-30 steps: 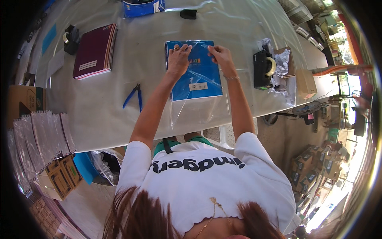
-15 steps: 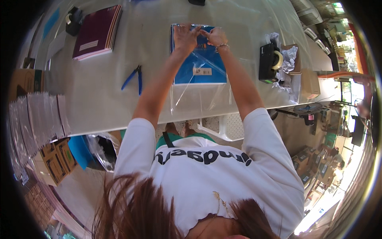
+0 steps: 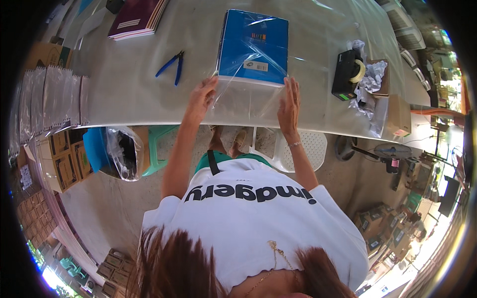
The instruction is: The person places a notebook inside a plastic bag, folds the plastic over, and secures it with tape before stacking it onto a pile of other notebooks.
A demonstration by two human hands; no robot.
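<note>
A stack of blue-covered notebooks [image 3: 254, 42] lies on the table under clear plastic film [image 3: 248, 97], whose loose end spreads toward me past the stack's near edge. At the near left corner, my left hand [image 3: 201, 97] has its fingers bent together on the film's edge. My right hand [image 3: 289, 107] is beside the near right corner, its fingers stretched out along the film and the fingertips close to the stack. Blue-handled cutting pliers [image 3: 171, 67] lie with handles spread, left of the notebooks.
Maroon notebooks [image 3: 135, 19] are stacked at the far left. A black tape dispenser [image 3: 344, 75] stands on the right by crumpled plastic [image 3: 370, 82] and a cardboard box [image 3: 398, 115]. Plastic-wrapped spiral-bound items [image 3: 54, 97] line the left. A white stool [image 3: 303, 149] is below the table edge.
Both hands have drawn back from the notebooks' far edge to the near corners, and have moved apart. The whole view has shifted, showing more floor.
</note>
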